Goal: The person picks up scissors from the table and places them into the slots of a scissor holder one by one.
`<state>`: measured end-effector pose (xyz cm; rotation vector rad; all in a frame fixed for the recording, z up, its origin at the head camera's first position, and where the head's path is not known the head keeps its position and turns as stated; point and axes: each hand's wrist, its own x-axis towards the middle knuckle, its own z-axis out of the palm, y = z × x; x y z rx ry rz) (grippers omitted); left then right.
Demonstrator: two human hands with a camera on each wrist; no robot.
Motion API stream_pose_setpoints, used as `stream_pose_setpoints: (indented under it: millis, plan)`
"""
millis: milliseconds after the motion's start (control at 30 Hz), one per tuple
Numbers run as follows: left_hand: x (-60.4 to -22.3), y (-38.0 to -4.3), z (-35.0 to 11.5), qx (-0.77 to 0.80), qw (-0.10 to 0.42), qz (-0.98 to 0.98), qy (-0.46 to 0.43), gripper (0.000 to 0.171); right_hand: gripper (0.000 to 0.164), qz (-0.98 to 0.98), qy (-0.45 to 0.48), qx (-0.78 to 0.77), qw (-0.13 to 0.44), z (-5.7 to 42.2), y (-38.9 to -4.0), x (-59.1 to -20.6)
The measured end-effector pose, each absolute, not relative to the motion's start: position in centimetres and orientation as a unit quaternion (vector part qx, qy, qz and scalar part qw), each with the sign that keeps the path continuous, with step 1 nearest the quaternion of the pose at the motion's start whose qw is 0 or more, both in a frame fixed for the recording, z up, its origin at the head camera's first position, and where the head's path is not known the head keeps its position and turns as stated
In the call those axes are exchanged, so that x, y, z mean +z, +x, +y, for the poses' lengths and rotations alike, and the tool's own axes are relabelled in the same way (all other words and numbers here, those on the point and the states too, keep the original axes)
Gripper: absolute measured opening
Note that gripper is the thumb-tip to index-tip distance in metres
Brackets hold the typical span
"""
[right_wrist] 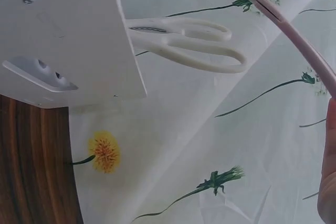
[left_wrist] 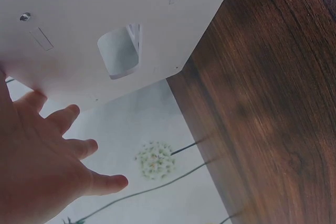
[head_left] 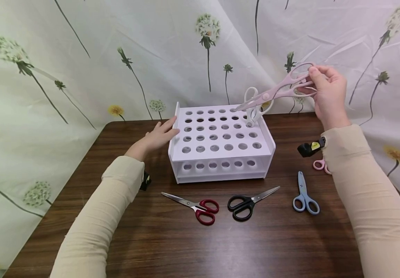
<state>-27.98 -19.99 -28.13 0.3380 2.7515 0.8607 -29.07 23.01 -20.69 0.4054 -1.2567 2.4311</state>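
Observation:
A white rack (head_left: 221, 153) with rows of round holes stands on the table. In the head view my right hand (head_left: 330, 90) pinches pink scissors (head_left: 273, 92) by a handle loop, tilted, blades pointing down-left over the rack's back row. Whether the tips touch the rack cannot be told. White scissors (head_left: 253, 115) stand handles-up at the rack's back right; their loops (right_wrist: 210, 45) stick out beyond its side in the right wrist view. My left hand (head_left: 155, 136) lies at the rack's left wall, fingers spread and fairly straight, seemingly touching it.
On the brown table (head_left: 172, 247), in front of the rack, lie red-handled scissors (head_left: 205, 210) and black-handled scissors (head_left: 243, 208). To the right are blue scissors (head_left: 302, 195) and small pink loops (head_left: 319, 165), partly behind my right sleeve. A flowered cloth (head_left: 172, 58) hangs behind.

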Motion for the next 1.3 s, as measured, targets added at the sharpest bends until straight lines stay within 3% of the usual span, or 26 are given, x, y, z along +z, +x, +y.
stream_pose_setpoints:
  millis: [1300]
  plan:
    - [-27.6,-26.5,-20.4,0.275,0.106,0.948,0.123,0.062,0.012,-0.537,0.132,0.804,0.218,22.2,-27.6,-20.1]
